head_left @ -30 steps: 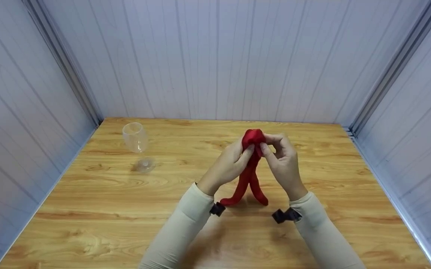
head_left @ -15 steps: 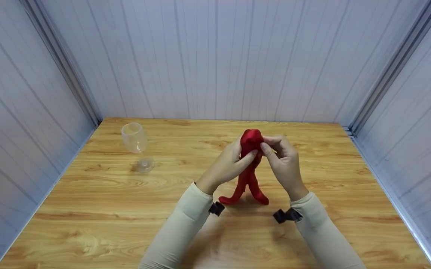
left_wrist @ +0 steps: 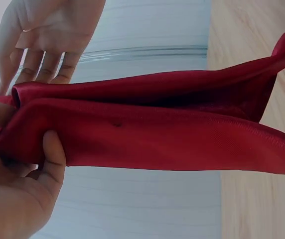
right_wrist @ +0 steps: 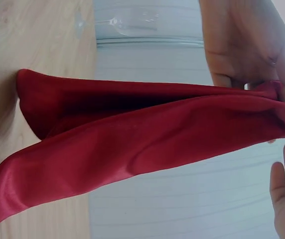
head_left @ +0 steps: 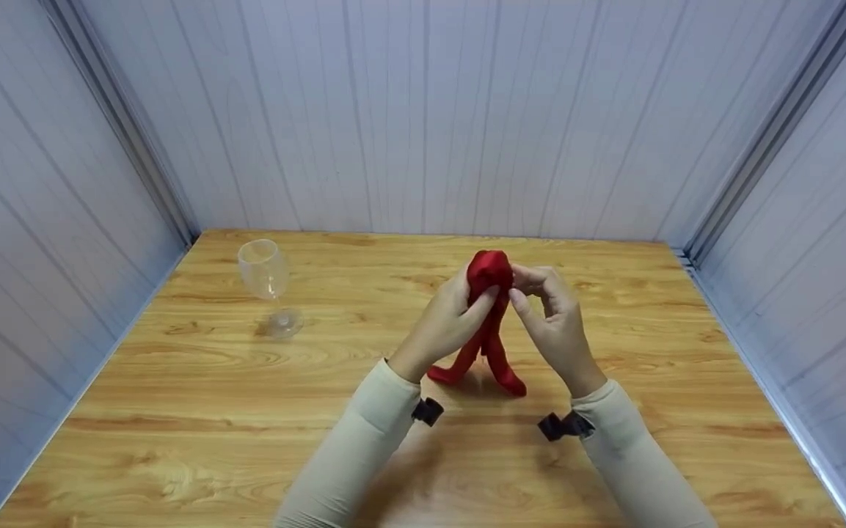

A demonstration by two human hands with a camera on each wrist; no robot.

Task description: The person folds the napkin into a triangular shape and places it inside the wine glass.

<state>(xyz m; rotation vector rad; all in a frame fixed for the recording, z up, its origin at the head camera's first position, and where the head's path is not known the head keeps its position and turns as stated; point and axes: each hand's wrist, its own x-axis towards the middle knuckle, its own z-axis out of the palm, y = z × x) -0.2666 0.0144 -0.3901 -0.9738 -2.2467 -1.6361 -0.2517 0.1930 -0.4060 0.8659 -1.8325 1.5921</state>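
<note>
A red satin cloth (head_left: 490, 270) is gathered into a bunched, rounded head at the top, and two long folded tails hang down from it to the table. My left hand (head_left: 441, 323) grips the cloth just below the bunched head, its thumb lying across the front. On the other side my right hand (head_left: 558, 323) has its thumb and index finger at the cloth's edge, pinching it near the head. In the left wrist view the cloth (left_wrist: 172, 134) runs in two long folds with a small dark mark. The pinched spot is partly hidden in both wrist views.
A clear stemmed wine glass (head_left: 265, 275) stands upright at the left on the wooden table (head_left: 210, 425). Pale panelled walls (head_left: 423, 117) enclose the table at the back and both sides. Small black cameras (head_left: 428, 411) sit on the wrists.
The cloth's head has shifted slightly left and its tails have lifted a little. My left thumb has changed place on the front, and my right fingertips have eased to the head's edge.
</note>
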